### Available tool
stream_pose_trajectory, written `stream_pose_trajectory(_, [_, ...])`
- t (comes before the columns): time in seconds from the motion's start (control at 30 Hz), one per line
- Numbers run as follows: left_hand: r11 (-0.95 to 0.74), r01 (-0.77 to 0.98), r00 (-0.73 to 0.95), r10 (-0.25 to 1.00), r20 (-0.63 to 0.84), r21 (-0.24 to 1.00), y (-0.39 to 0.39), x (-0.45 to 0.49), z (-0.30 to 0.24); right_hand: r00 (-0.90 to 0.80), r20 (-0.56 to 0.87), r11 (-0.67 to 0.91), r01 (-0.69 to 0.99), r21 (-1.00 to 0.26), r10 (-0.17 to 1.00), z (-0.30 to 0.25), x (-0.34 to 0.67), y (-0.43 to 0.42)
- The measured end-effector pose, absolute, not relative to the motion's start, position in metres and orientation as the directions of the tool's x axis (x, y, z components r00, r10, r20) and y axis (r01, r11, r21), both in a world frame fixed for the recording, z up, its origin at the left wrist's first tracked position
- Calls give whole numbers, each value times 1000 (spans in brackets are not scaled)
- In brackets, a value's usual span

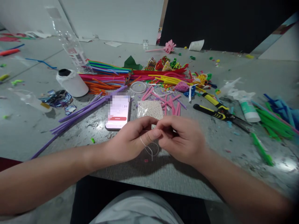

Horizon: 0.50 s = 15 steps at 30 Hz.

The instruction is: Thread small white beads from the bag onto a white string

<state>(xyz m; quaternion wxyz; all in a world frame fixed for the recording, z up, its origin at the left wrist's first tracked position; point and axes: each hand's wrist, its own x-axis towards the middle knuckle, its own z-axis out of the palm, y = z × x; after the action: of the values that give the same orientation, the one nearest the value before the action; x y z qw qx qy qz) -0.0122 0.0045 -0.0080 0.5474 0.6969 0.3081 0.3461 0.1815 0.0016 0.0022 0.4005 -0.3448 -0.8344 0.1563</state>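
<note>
My left hand (134,140) and my right hand (181,140) meet over the near part of the grey table (163,174), fingertips pinched together. A thin white thread (149,149) loops down from between them. Both hands are closed on this thread. Just beyond them lies a clear bag of small white beads (150,109). A phone (118,112) with a lit screen lies left of the bag. Whether a bead sits between my fingertips is hidden.
Purple pipe cleaners (79,113) run left of the phone, with many coloured ones (105,77) behind. Yellow-black pliers (217,110) and a glue bottle (249,110) lie at right, green pipe cleaners (273,126) beyond. A white roll (72,82) and a plastic bottle (70,40) stand at left.
</note>
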Motion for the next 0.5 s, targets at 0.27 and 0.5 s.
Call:
stream_pose_trajectory(0.27, [-421, 195, 521, 810, 271, 886, 4, -14, 1, -445, 598, 742, 472, -476, 667, 3, 179, 0])
stream_pose_trajectory(0.5, [-270, 129, 541, 826, 161, 954, 7, -11, 0, -478, 621, 779, 462, -423, 621, 0, 184, 2])
